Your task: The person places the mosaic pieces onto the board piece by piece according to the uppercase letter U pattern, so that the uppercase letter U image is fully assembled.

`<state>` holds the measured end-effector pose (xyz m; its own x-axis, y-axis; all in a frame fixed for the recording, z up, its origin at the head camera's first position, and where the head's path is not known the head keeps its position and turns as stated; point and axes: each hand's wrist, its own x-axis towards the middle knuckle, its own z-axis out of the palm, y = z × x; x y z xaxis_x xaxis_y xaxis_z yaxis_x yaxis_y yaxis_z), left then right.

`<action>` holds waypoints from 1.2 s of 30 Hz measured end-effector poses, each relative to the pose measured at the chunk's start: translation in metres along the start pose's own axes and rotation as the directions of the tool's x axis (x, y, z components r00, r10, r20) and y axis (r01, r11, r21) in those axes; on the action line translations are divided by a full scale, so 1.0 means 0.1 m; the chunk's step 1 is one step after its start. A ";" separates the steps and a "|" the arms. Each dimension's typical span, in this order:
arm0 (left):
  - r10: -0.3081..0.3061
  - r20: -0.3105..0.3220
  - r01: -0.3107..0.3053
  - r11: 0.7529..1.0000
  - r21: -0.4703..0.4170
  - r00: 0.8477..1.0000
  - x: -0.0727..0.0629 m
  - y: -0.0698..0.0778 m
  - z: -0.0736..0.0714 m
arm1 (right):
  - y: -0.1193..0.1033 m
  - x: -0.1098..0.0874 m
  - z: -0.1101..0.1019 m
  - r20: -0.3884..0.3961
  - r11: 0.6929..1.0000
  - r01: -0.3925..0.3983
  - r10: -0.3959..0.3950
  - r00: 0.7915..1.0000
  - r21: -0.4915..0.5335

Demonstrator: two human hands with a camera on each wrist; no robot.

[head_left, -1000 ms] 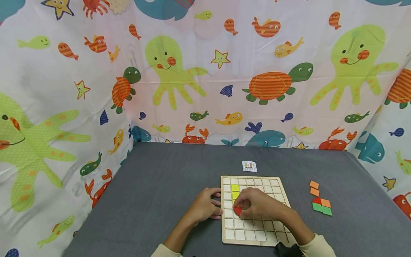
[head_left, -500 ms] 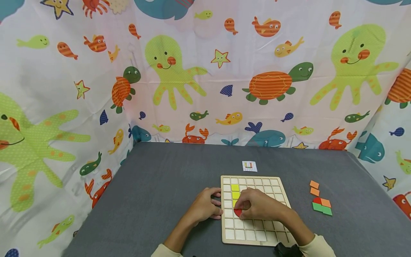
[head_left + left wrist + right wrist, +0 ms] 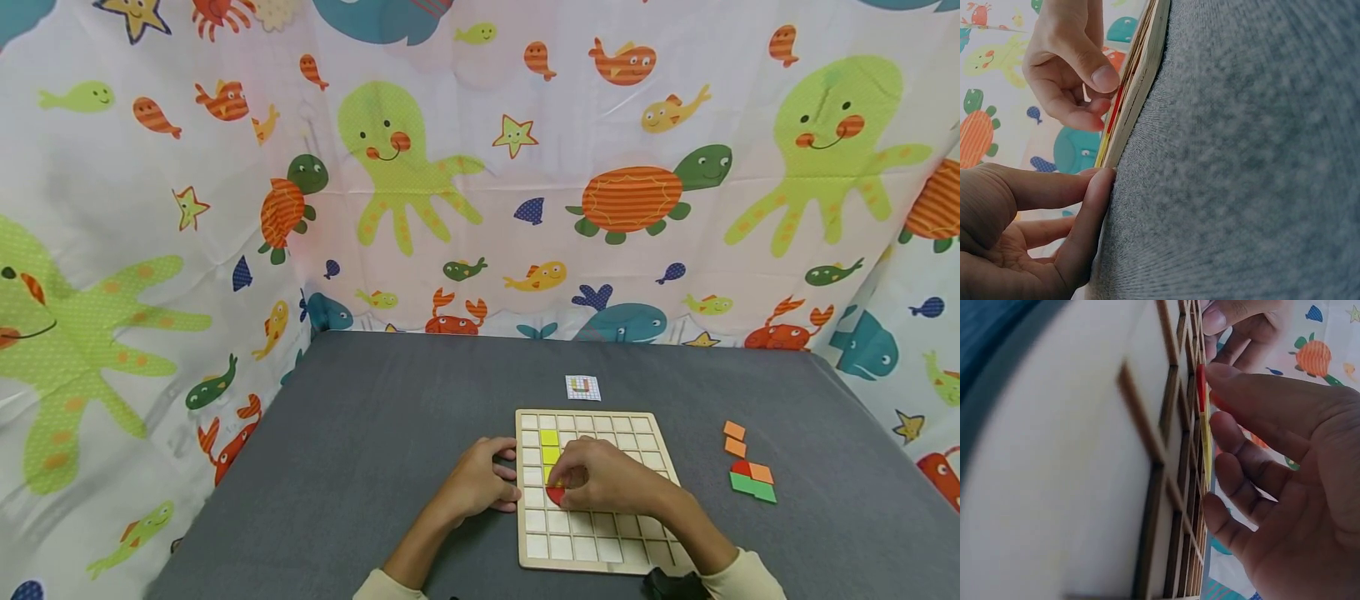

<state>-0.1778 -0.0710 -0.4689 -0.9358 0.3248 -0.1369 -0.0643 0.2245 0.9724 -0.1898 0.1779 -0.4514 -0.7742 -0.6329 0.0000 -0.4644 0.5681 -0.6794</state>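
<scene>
A pale wooden grid board (image 3: 592,569) lies on the grey table. Yellow square tiles (image 3: 550,437) fill a column near its left side. Just below them sits a red tile with a rounded edge (image 3: 556,495). My right hand (image 3: 611,479) pinches this red tile between thumb and index finger, low over the grid. In the right wrist view the thumb tip meets the red tile (image 3: 1201,387), and the other fingers curl beside the yellow tiles (image 3: 1207,447). My left hand (image 3: 480,479) touches the board's left edge with thumb and fingertips, steadying it.
Right of the board lie loose tiles: orange squares (image 3: 735,431), a red piece (image 3: 740,467) and green pieces (image 3: 752,488). A small printed grid card (image 3: 582,388) lies behind the board. A black object (image 3: 671,583) is under the right forearm. A sea-animal curtain (image 3: 480,125) surrounds the table.
Almost nothing differs. The right index finger shifts very slightly over the red tile; the left hand and the board stay put.
</scene>
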 end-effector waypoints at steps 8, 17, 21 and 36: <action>-0.001 0.002 0.001 1.000 -0.005 1.000 -0.01 0.02 0.00 | 0.08 -0.10 -0.05 -0.071 1.000 -0.014 0.014 0.997 -0.003; -0.011 -0.002 0.011 1.000 0.013 1.000 -0.02 0.04 0.00 | 0.21 -0.25 -0.18 -0.133 0.998 -0.063 0.060 0.989 -0.022; -0.020 -0.003 0.020 1.000 0.016 1.000 -0.02 0.05 0.01 | 0.27 -0.36 -0.24 -0.163 0.997 -0.081 0.078 0.984 -0.011; -0.034 0.000 0.034 0.999 0.024 0.999 0.00 0.08 0.02 | 0.50 -0.79 -0.56 -0.274 0.977 -0.191 0.211 0.938 0.098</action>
<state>-0.1775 -0.0676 -0.4616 -0.9331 0.3167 -0.1703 -0.0882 0.2574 0.9623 -0.1757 0.2857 -0.4441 -0.9422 -0.3300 0.0579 -0.2638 0.6241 -0.7355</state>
